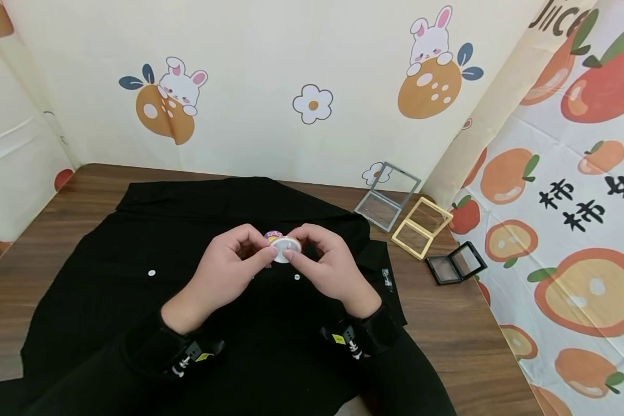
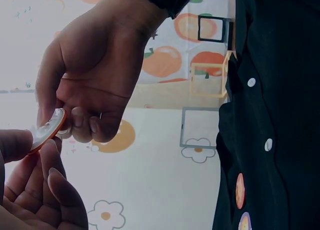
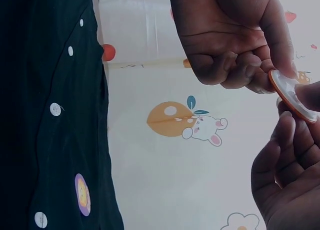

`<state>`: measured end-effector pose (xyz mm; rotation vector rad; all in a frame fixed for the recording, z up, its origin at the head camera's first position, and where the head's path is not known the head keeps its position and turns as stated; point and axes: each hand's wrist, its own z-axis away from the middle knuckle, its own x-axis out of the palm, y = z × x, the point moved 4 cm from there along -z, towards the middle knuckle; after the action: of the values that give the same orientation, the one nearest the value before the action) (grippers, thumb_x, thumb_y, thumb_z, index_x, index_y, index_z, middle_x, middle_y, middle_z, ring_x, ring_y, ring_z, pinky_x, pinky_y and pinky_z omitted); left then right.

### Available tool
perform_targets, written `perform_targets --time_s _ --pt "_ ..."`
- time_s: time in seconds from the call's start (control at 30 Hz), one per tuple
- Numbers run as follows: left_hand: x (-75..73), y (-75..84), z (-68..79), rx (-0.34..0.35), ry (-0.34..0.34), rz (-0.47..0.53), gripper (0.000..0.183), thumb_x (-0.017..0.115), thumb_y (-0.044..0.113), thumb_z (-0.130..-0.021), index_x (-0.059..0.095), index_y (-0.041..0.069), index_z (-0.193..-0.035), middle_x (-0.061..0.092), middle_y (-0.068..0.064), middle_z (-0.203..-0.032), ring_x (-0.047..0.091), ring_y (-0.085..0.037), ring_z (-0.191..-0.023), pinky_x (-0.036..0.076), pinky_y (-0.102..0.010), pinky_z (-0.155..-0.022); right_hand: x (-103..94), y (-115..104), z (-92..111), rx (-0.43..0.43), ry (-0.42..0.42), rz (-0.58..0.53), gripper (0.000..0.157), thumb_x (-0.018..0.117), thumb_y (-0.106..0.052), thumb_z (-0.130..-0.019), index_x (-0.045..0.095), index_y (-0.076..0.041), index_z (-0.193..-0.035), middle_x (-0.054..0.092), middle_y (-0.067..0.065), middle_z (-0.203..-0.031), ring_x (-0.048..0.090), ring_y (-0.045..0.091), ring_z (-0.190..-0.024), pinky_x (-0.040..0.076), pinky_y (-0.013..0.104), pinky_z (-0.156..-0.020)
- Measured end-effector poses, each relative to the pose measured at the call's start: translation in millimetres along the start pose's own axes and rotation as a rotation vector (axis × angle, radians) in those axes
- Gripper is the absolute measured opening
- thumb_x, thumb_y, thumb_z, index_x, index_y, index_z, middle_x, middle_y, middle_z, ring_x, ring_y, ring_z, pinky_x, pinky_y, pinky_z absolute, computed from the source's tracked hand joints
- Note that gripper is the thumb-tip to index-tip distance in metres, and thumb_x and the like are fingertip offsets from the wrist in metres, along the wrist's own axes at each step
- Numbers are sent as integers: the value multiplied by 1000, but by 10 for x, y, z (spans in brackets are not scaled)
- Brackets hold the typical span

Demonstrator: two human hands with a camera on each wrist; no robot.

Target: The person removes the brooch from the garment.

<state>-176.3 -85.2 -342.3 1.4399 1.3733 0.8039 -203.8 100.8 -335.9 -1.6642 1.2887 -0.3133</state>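
Both hands meet over a black button-up shirt spread on the table. A round badge with a white back and an orange rim is held between them, its back facing up. My left hand pinches its left edge with thumb and fingers. From the other side my right hand pinches it, the thumb lying on the white back. A purple badge is on the shirt just behind the hands. The left wrist view also shows a red badge on the shirt. White buttons dot the cloth.
Three hinged frames stand at the right of the wooden table: a grey frame, a yellow frame and a black frame. Printed cloth hangs behind and along the sides.
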Motion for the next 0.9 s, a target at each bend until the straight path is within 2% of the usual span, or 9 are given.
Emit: perform_targets --time_s 0.13,0.3,0.47,0.67,0.9 --pt "1 12 8 1 1 -6 8 73 6 -97 68 9 -91 68 -5 -80 65 -22 -72 53 -28 -63 3 -6 -4 11 7 -11 6 66 -3 -99 68 -3 -105 67 6 -97 59 22 -82 52 35 -70" --pt "-2 -3 1 5 4 -13 7 73 8 -97 68 9 -91 68 -5 -80 64 -26 -70 53 -28 -61 4 -7 -1 27 17 -2 9 64 0 -98 68 -2 -107 66 6 -97 58 22 -82 51 39 -70" --pt "-13 -15 -7 -4 8 -22 8 74 10 -97 68 7 -92 68 -6 -80 62 -20 -66 51 -28 -57 5 -14 1 40 10 -6 11 65 -1 -99 68 -2 -109 66 6 -98 58 22 -83 51 36 -71" --pt "-28 -14 -18 -7 17 -34 8 74 11 -97 69 7 -92 68 -7 -82 66 -26 -73 54 -29 -63 4 11 5 35 4 -6 11 65 -3 -99 68 -3 -110 66 5 -99 58 22 -83 51 41 -71" --pt "-42 -32 -20 -4 28 -125 7 75 16 -96 72 10 -95 68 -1 -88 60 -21 -73 50 -29 -62 9 29 6 34 -4 3 10 65 -6 -100 68 -4 -110 66 5 -100 59 22 -84 52 41 -73"
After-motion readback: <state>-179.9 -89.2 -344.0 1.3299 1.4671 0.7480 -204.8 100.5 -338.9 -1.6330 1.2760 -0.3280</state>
